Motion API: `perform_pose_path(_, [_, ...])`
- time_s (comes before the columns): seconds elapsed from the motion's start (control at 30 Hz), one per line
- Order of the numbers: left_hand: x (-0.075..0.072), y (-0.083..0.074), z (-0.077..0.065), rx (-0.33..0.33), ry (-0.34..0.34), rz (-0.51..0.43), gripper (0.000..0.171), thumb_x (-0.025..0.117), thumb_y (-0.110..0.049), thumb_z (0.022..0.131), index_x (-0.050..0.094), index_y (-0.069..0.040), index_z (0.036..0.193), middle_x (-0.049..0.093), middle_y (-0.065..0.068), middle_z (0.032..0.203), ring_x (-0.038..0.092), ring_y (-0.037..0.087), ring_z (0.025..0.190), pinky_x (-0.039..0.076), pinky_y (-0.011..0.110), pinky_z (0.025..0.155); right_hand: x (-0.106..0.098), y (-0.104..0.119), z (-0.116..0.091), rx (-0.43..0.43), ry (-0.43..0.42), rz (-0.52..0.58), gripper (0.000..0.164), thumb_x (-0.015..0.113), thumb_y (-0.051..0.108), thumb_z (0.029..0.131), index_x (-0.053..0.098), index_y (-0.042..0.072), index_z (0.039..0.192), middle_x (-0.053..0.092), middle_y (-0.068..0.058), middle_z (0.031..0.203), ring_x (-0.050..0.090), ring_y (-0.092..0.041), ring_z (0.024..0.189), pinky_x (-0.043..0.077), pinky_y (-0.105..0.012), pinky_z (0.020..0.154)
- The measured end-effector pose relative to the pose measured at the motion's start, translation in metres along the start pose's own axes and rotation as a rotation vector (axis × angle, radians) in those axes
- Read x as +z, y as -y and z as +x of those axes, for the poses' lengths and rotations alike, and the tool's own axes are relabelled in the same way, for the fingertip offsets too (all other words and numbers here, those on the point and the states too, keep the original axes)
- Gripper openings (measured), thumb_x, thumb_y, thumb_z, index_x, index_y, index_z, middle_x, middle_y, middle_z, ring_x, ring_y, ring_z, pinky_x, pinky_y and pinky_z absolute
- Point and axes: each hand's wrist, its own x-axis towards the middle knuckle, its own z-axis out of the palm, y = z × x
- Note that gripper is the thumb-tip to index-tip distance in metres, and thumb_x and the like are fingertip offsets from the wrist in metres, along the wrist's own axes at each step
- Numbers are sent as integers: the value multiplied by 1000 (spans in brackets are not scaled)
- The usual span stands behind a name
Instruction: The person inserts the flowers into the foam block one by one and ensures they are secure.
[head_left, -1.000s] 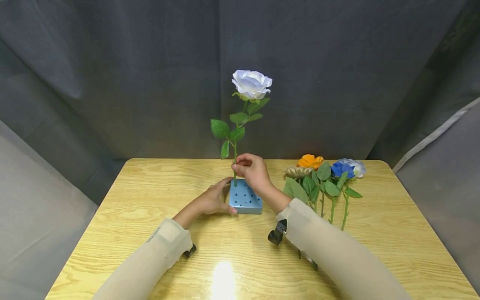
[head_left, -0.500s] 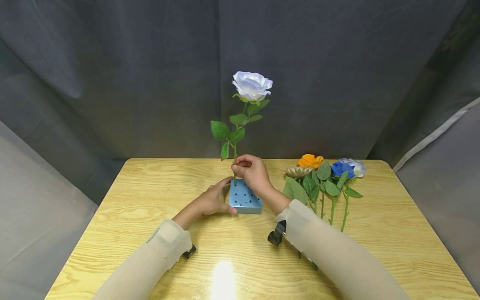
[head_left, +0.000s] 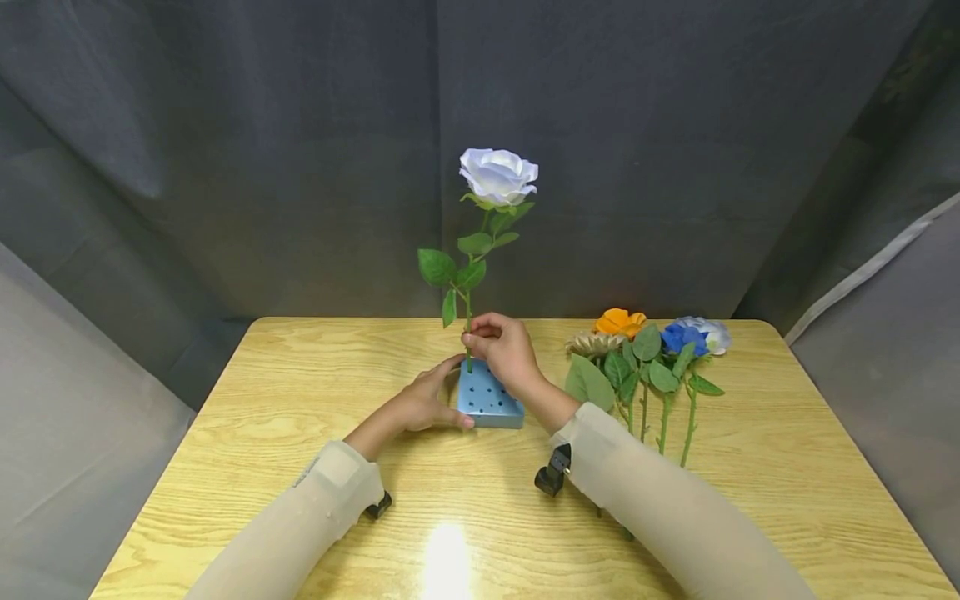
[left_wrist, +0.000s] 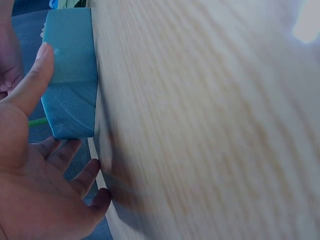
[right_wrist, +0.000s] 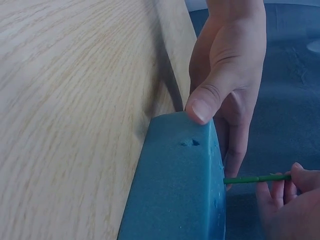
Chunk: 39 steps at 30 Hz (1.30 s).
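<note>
A white rose (head_left: 498,177) on a green leafy stem stands upright, its lower end in a back-left hole of the blue floral foam block (head_left: 489,398). My right hand (head_left: 504,348) pinches the stem low down, just above the block. My left hand (head_left: 426,402) braces the block from its left side. In the left wrist view its thumb (left_wrist: 37,75) lies along one face of the foam block (left_wrist: 70,75), with the fingers at the far side. The right wrist view shows the bare green stem (right_wrist: 257,178) entering the holed face of the block.
To the right on the wooden table (head_left: 300,367) lie several flowers: an orange one (head_left: 620,322), a blue one (head_left: 684,339), a beige one (head_left: 595,344) and a pale one (head_left: 718,337). My right forearm covers some of their stems. A grey curtain (head_left: 337,167) hangs behind.
The white rose has sunk slightly and shifted a little left, and the right hand has moved down a little with it. The left hand and block look nearly unmoved.
</note>
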Motion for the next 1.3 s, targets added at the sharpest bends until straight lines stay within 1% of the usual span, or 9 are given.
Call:
perform_pose_path(0.07, [0,0,0,-4,0,0,117,93,-42,75,21,-28,166,24,11,170,16,42,155,22,68,119,0,-1,0,-4,0,-1,15,74,1,94,71,-3,108,70,-14,95,68,-21,85,59,-32,76])
perform_pose_path(0.17, [0,0,0,-8,-2,-1,117,93,-42,75,20,-29,166,23,10,171,17,41,155,22,67,119,0,-4,0,-8,2,-6,15,74,1,94,71,-3,108,70,-13,95,67,-19,83,60,-35,78])
perform_pose_path(0.23, [1,0,0,-8,-4,-1,117,93,-42,74,21,-30,166,23,10,170,17,41,155,22,67,119,1,-5,-1,-6,2,-8,15,74,1,94,71,-2,108,70,-12,95,67,-17,83,60,-35,78])
perform_pose_path(0.4, [1,-1,-2,-7,-11,-13,116,94,-42,74,22,-34,165,24,11,170,19,41,155,22,67,119,1,-10,-2,-2,2,-23,17,74,0,93,71,-2,109,69,-11,96,66,-14,83,57,-25,74])
perform_pose_path(0.47, [0,-2,-3,-6,-11,-19,116,94,-41,73,23,-34,165,25,12,170,19,42,155,22,67,119,1,-12,-2,0,1,-27,17,74,0,93,70,-3,109,69,-11,95,65,-13,82,56,-23,72])
perform_pose_path(0.63, [0,-3,-4,4,-8,-15,115,94,-40,74,23,-34,165,26,12,169,19,42,154,22,67,119,1,-16,-3,2,-3,-25,15,75,0,93,71,-3,107,67,-9,93,64,-13,80,56,-23,71])
perform_pose_path(0.8, [-1,-2,-3,9,0,-7,115,93,-40,76,20,-34,165,24,11,170,16,42,155,21,67,119,1,-17,-4,-8,1,-33,15,75,1,93,71,-3,107,68,-10,93,64,-13,81,55,-23,71])
perform_pose_path(1.1, [-2,0,-2,28,11,6,115,91,-39,78,18,-32,166,22,12,170,13,43,156,19,67,121,1,-19,-5,-8,19,-51,21,74,3,94,71,-5,114,68,-10,96,64,-14,82,54,-23,72])
perform_pose_path(1.3, [-2,-2,-2,26,16,0,116,91,-40,78,17,-31,166,21,12,171,12,42,156,18,67,121,0,-22,-3,-8,24,-53,20,74,3,94,71,-4,113,69,-9,96,65,-15,82,56,-28,74])
